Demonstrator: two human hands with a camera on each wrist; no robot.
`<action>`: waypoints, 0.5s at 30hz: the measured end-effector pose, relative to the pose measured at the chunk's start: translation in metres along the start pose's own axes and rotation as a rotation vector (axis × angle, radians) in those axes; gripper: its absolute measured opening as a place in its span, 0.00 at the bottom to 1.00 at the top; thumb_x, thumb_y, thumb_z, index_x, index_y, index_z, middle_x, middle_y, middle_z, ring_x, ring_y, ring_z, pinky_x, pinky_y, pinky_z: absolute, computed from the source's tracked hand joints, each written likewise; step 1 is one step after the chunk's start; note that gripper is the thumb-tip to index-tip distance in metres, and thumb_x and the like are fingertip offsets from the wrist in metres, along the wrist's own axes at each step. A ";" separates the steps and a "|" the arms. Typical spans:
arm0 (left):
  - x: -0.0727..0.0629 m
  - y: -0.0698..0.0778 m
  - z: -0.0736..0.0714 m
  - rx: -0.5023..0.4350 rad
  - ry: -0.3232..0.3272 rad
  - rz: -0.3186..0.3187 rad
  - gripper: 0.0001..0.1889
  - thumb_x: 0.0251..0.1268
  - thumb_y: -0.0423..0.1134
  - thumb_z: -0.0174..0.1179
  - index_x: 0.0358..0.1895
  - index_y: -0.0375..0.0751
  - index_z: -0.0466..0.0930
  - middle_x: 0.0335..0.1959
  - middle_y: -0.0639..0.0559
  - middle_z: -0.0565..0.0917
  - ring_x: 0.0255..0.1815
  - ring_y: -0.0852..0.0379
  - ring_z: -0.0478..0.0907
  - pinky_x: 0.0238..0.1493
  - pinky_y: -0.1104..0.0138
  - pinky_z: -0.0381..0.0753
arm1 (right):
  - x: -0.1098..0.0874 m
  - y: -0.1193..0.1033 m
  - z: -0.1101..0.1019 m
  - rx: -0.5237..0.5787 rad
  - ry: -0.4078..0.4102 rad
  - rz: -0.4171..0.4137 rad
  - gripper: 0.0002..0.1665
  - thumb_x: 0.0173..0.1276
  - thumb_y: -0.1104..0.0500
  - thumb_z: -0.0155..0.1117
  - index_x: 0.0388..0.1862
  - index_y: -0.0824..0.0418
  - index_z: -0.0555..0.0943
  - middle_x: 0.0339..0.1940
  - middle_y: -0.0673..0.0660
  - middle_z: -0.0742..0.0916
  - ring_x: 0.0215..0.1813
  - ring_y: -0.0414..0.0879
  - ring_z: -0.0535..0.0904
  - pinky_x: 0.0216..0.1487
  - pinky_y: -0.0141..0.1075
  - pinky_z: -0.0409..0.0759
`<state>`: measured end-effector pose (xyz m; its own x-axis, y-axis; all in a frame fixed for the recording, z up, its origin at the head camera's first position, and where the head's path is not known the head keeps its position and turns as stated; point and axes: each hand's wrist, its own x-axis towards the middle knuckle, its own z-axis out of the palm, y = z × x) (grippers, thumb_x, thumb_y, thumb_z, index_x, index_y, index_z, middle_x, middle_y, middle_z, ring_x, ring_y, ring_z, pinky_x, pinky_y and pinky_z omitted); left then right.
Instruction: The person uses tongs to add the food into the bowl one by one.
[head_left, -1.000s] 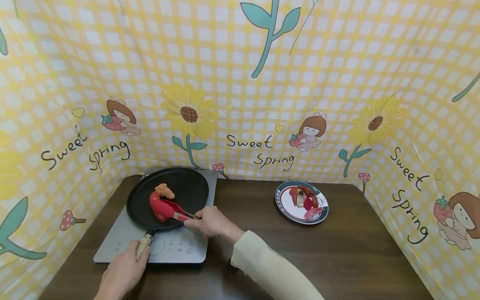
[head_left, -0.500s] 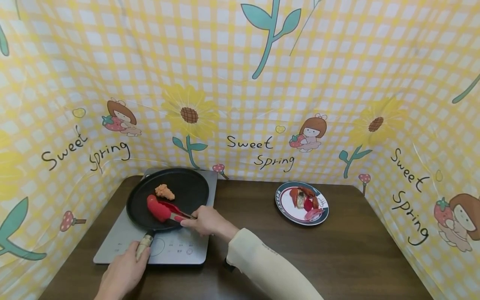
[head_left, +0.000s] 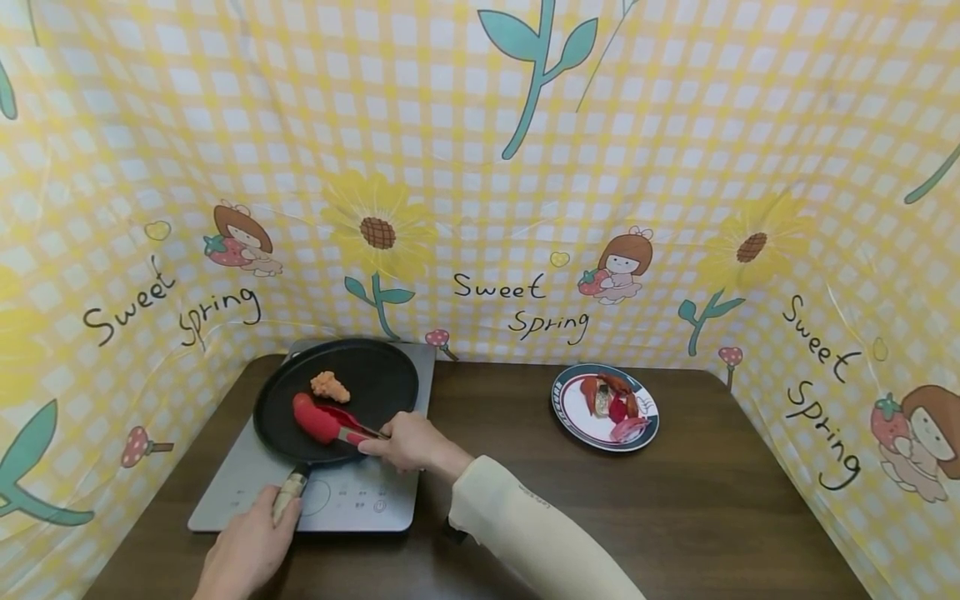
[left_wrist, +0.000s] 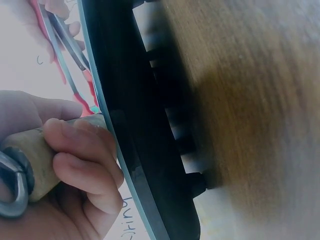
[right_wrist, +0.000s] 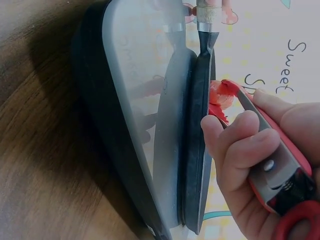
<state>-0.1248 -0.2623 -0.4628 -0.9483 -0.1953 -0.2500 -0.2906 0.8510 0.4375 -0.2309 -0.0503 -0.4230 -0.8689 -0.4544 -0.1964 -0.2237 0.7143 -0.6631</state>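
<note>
Now, eyes on the pan [head_left: 378, 375]: inside it, just past centre towards 12 o'clock, lies an orange-brown food piece [head_left: 330, 386]. The right hand [head_left: 411, 440] comes in from 4 o'clock with fingers wrapped round the red tongs [head_left: 317, 419], whose broad heads sit just below that piece, around 8 o'clock of centre. Do they hold anything? Can't tell from here!

Down at 7 o'clock, the left hand [head_left: 251, 537] grips the pan's handle [head_left: 288, 497], and that grip looks vital: loosen it, and a firm shove of the tongs towards 9 o'clock could slide the pan past the cooktop [head_left: 352, 515] edge, which runs close by.

The rim is shallow, too, so a hard sweep could flick the piece out at 11 o'clock, onto the bench [head_left: 525, 483]. A poor pinch might let it slip. And those right-hand fingertips look very near the rim; if the metal is hot, a small dip risks a burn. Out at 3 o'clock, the plate [head_left: 564, 422] with its other foods sits well clear of trouble.
</note>
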 end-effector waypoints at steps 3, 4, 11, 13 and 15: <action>0.000 0.000 0.000 0.001 0.001 0.010 0.37 0.70 0.63 0.39 0.61 0.28 0.61 0.35 0.32 0.77 0.28 0.48 0.72 0.26 0.55 0.69 | 0.002 0.000 0.001 -0.008 0.009 -0.003 0.27 0.64 0.40 0.61 0.20 0.61 0.82 0.11 0.49 0.77 0.12 0.40 0.70 0.16 0.30 0.64; 0.000 0.000 0.000 0.001 0.001 0.012 0.37 0.70 0.63 0.38 0.61 0.29 0.61 0.35 0.33 0.77 0.28 0.48 0.72 0.26 0.55 0.69 | 0.002 0.000 0.001 -0.009 0.010 -0.004 0.27 0.64 0.40 0.61 0.20 0.61 0.82 0.11 0.49 0.77 0.12 0.40 0.70 0.16 0.30 0.64; -0.001 0.000 0.000 -0.001 0.001 0.006 0.37 0.70 0.64 0.38 0.61 0.29 0.61 0.34 0.33 0.77 0.27 0.48 0.71 0.26 0.55 0.68 | 0.004 -0.004 0.000 -0.019 0.008 0.005 0.27 0.64 0.40 0.62 0.21 0.61 0.82 0.11 0.50 0.78 0.12 0.40 0.71 0.16 0.30 0.64; -0.001 0.001 0.000 -0.001 0.001 0.006 0.37 0.70 0.63 0.38 0.61 0.29 0.61 0.34 0.34 0.77 0.27 0.48 0.71 0.26 0.55 0.68 | 0.005 -0.005 0.001 -0.036 0.011 0.010 0.27 0.64 0.39 0.61 0.21 0.60 0.82 0.11 0.50 0.78 0.13 0.40 0.71 0.16 0.30 0.64; -0.001 0.000 0.000 0.000 0.002 0.007 0.37 0.70 0.63 0.38 0.61 0.29 0.61 0.34 0.33 0.77 0.27 0.48 0.71 0.26 0.55 0.68 | 0.006 -0.005 0.002 -0.043 0.013 0.016 0.27 0.64 0.39 0.61 0.21 0.60 0.82 0.10 0.50 0.77 0.13 0.40 0.71 0.16 0.30 0.63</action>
<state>-0.1239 -0.2617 -0.4623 -0.9506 -0.1906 -0.2450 -0.2841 0.8522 0.4394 -0.2340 -0.0577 -0.4218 -0.8782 -0.4359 -0.1967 -0.2283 0.7436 -0.6285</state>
